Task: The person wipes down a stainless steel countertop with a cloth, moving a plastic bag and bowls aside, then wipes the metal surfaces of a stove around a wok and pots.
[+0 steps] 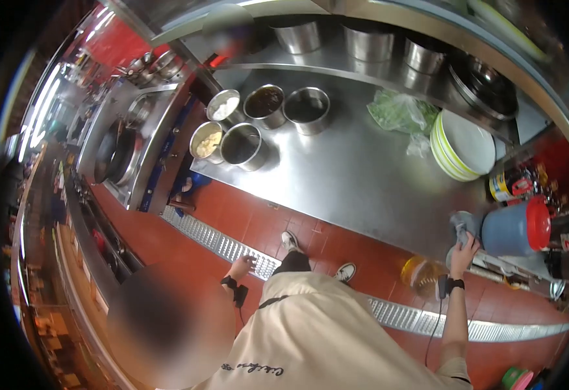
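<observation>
My right hand [464,252] grips a grey cloth [461,226] at the right front corner of the steel table [336,182]. A large container with grey-blue contents and a red lid [516,226] stands just beyond it. Below that hand, a clear jug of yellow liquid [421,272] is near the floor. My left hand [241,266] hangs low beside my apron, over the floor drain grate. Its fingers are loosely bent and apart, with nothing visible in them. Both wrists wear black straps with cables.
Several steel pots [244,147] cluster at the table's left end. A bag of greens [401,112] and stacked green-rimmed plates [463,146] sit at the back right, under a shelf with steel containers [369,42]. A blurred person's head [167,325] is at lower left.
</observation>
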Demonstrator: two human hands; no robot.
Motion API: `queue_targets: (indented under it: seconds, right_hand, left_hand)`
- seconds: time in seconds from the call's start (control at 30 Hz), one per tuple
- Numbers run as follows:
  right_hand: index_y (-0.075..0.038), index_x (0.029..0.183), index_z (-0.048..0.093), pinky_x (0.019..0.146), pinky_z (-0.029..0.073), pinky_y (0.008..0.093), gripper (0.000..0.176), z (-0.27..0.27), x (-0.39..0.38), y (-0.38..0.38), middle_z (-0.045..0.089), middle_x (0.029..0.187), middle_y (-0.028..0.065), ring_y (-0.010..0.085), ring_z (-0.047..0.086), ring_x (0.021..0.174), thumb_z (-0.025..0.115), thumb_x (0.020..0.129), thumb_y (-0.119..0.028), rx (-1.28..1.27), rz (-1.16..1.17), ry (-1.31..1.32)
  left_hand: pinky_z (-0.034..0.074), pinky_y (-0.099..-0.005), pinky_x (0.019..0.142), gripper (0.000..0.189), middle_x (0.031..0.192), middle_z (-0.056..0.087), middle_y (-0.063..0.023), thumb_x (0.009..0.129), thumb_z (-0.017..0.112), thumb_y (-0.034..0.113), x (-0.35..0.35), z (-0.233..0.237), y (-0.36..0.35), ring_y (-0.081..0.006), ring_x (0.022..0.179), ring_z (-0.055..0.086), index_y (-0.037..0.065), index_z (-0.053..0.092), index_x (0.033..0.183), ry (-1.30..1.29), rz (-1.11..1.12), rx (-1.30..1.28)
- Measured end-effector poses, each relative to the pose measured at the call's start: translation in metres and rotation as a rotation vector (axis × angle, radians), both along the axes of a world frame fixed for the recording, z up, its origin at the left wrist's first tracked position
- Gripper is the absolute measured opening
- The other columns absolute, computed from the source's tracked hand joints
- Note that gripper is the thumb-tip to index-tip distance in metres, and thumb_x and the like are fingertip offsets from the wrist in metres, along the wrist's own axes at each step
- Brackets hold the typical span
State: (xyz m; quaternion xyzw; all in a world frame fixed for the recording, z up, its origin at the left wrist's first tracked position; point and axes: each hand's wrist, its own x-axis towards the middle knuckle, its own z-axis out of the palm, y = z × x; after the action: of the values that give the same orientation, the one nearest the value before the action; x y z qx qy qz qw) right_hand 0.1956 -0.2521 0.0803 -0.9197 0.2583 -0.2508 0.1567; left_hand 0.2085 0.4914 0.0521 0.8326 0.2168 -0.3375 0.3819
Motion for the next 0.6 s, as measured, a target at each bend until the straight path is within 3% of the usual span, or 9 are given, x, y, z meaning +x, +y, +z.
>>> queue_targets:
  seconds: [0.03, 0.13, 0.23, 0.4, 0.43, 0.6]
  right_hand:
    - [-0.013, 0.127, 0.053, 0.1, 0.036, 0.053, 0.044, -0.01, 0.007, -0.003, 0.049, 0.124, 0.0213, 0.0429, 0.044, 0.115, 0.059, 0.083, -0.008, -0.072, -0.028, 0.1]
    - [-0.013, 0.126, 0.054, 0.1, 0.035, 0.0528, 0.045, -0.016, 0.029, 0.026, 0.048, 0.126, 0.0204, 0.0418, 0.044, 0.116, 0.061, 0.082, -0.011, -0.178, -0.01, 0.136]
    - [-0.012, 0.122, 0.056, 0.099, 0.036, 0.0533, 0.043, -0.005, 0.043, 0.071, 0.05, 0.124, 0.019, 0.0411, 0.045, 0.116, 0.062, 0.079, -0.014, -0.166, 0.101, 0.163]
    - [-0.011, 0.111, 0.058, 0.097, 0.037, 0.0536, 0.035, 0.004, 0.067, 0.171, 0.049, 0.123, 0.0185, 0.0396, 0.045, 0.113, 0.063, 0.076, -0.013, -0.157, 0.335, 0.177]
    - [-0.011, 0.111, 0.058, 0.096, 0.037, 0.0539, 0.036, 0.006, 0.073, 0.194, 0.049, 0.123, 0.0189, 0.0399, 0.045, 0.113, 0.064, 0.076, -0.013, -0.153, 0.355, 0.181]
    - [-0.012, 0.112, 0.057, 0.095, 0.037, 0.0559, 0.036, 0.005, 0.106, 0.31, 0.048, 0.125, 0.021, 0.0415, 0.044, 0.116, 0.064, 0.077, -0.015, -0.133, 0.446, 0.22]
  left_hand:
    - [0.056, -0.0316, 0.067, 0.039, 0.105, 0.072, -0.0126, 0.094, 0.041, 0.015, -0.003, 0.001, 0.001, -0.0204, 0.081, 0.071, 0.006, 0.064, 0.123, 0.01, 0.061, -0.023]
    - [0.056, -0.0315, 0.066, 0.038, 0.105, 0.072, -0.0129, 0.094, 0.041, 0.015, -0.011, 0.014, 0.002, -0.0204, 0.082, 0.071, 0.005, 0.064, 0.123, 0.043, 0.041, -0.016]
    - [0.056, -0.0311, 0.066, 0.038, 0.103, 0.072, -0.0125, 0.093, 0.042, 0.012, -0.021, -0.006, 0.017, -0.0199, 0.082, 0.071, 0.004, 0.064, 0.122, 0.032, 0.117, -0.091]
    - [0.055, -0.0303, 0.068, 0.036, 0.105, 0.072, -0.0128, 0.094, 0.042, 0.011, -0.032, -0.017, 0.046, -0.02, 0.088, 0.071, 0.005, 0.064, 0.122, 0.036, 0.193, -0.097]
    - [0.055, -0.0303, 0.069, 0.036, 0.103, 0.072, -0.0119, 0.094, 0.042, 0.011, -0.044, -0.055, 0.072, -0.02, 0.088, 0.071, 0.006, 0.064, 0.122, 0.015, 0.256, -0.248]
    - [0.055, -0.0317, 0.07, 0.035, 0.102, 0.072, -0.0086, 0.095, 0.048, 0.016, -0.064, -0.05, 0.112, -0.0206, 0.083, 0.069, 0.002, 0.06, 0.125, 0.066, 0.347, -0.205]
